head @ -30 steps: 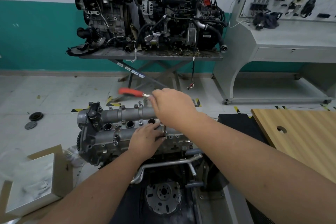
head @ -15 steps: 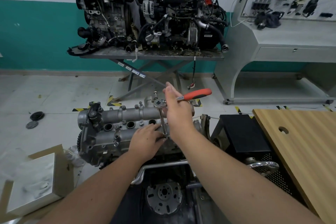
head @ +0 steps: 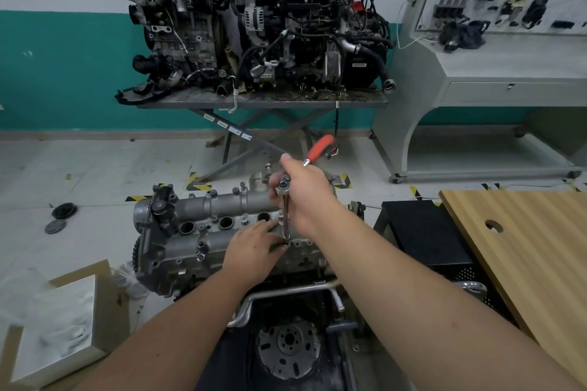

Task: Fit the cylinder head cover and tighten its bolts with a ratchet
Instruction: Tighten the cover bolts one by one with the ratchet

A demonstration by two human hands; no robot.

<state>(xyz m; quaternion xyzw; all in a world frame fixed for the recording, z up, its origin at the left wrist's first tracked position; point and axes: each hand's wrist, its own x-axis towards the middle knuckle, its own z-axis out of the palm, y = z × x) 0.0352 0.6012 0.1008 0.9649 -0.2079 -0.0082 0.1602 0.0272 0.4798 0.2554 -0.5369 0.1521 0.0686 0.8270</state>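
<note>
Cylinder head cover (head: pixel 219 225) is sitting seated on the engine, low centre of the view, plug wells facing up; several bolts are showing along its near and far edges.

Right hand (head: pixel 305 197) is gripping the ratchet (head: pixel 283 185) at the head end, fingers wrapped round it; red handle (head: pixel 320 147) is pointing up and away, beyond the knuckles. A long extension (head: pixel 286 219) is running down from the ratchet head to a bolt on the cover's near edge.

Left hand (head: pixel 254 247) is resting on the cover, fingers flattened beside the extension's foot, apparently steadying the socket; whether they are pinching it cannot be told.

Risks, as judged from here:
- extension is long and leaning slightly; side load may be tipping the socket off the bolt head, rounding it
- a slip would be driving the tool toward the left fingers, which are lying right at the socket
- right hand choked up near the head is giving poor leverage and feel; under- or uneven tightening is likely, possibly warping the cover's seal
- cross-threading is possible if the bolt is starting crooked
</note>
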